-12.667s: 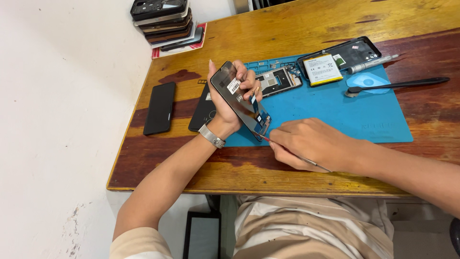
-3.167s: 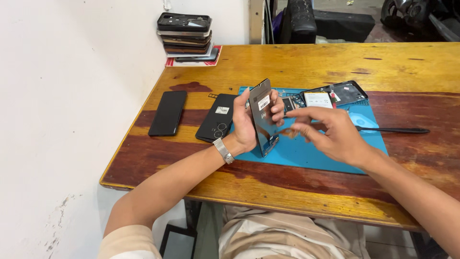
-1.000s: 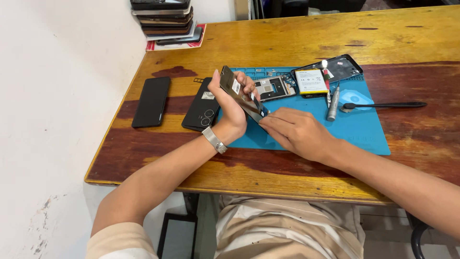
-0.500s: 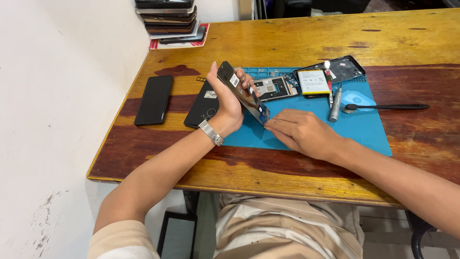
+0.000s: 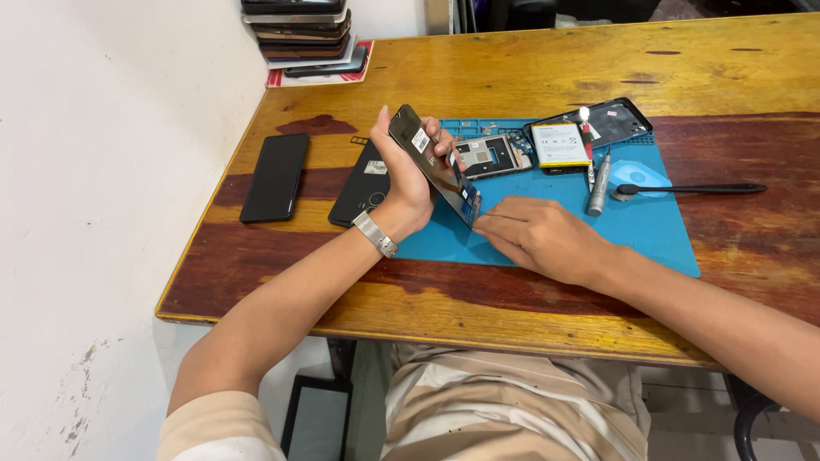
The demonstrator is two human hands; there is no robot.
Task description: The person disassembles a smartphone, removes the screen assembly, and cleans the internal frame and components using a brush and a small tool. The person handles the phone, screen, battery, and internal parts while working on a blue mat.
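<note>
Right hand lies low on the blue rubber work mat, fingers nearly together, tips meeting the lower corner of the dark flat phone panel; what they pinch there, I cannot tell. Left hand grips that panel tilted on edge, thumb behind, fingers curled over the front, silver wristband below. At nine o'clock a black phone sits half hidden behind the wrist; further left another black slab phone lies near the wooden table's edge. At one o'clock: bare metal phone frame, opened phone with yellow battery, grey pen-shaped screwdriver, black spudger. Far corner, a phone stack, cut off.
</note>
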